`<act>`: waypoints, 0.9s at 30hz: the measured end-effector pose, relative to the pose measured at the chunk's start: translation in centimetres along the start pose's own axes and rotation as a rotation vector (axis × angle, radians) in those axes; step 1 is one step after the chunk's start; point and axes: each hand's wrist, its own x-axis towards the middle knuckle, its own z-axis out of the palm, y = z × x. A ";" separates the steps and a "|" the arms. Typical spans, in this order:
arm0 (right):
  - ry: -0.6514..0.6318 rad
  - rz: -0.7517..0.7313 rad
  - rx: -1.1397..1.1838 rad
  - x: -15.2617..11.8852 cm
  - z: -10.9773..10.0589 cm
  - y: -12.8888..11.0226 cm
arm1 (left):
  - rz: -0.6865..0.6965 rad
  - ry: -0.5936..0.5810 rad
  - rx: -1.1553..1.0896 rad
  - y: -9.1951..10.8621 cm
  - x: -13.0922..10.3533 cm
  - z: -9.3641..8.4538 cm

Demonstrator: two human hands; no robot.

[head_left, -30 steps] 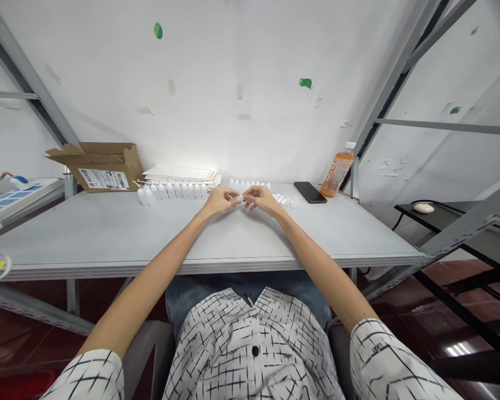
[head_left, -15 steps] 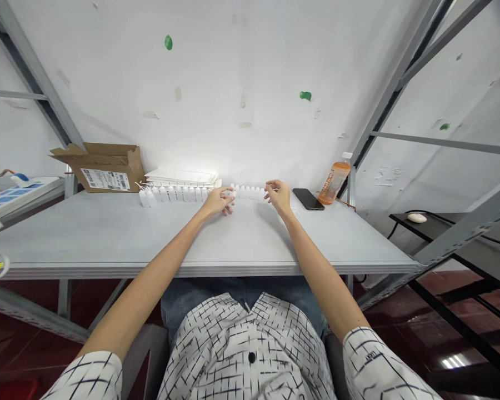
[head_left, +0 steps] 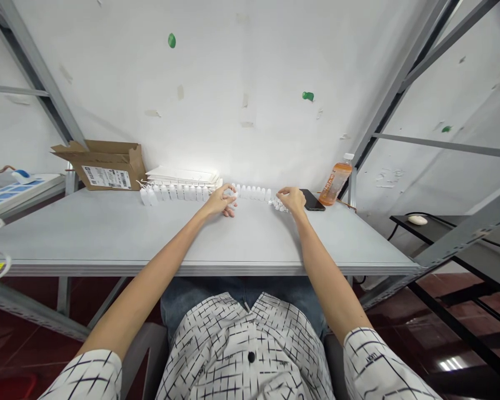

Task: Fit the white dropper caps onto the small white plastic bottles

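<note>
Head view, hands (head_left: 220, 203) apart, bottles (head_left: 253, 193) (white) between.

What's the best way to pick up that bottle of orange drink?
Probably hold the bottle around its body, below the white cap, coming from the near side: it stands cap up, the wall behind, the phone lying flat at its left.

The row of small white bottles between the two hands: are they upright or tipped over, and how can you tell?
Upright: the white bottles stand side by side on the table, narrowing toward the top.
</note>
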 end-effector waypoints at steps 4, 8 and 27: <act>-0.006 -0.166 -0.097 -0.4 0.8 -0.3 | 0.012 -0.004 0.007 -0.1 0.0 0.0; -0.031 -0.220 -0.140 -0.4 1.3 -0.3 | 0.020 -0.024 0.014 -0.2 0.0 0.0; -0.014 -0.270 -0.088 -0.6 2.2 -0.9 | 0.008 -0.198 0.081 0.6 -0.6 0.1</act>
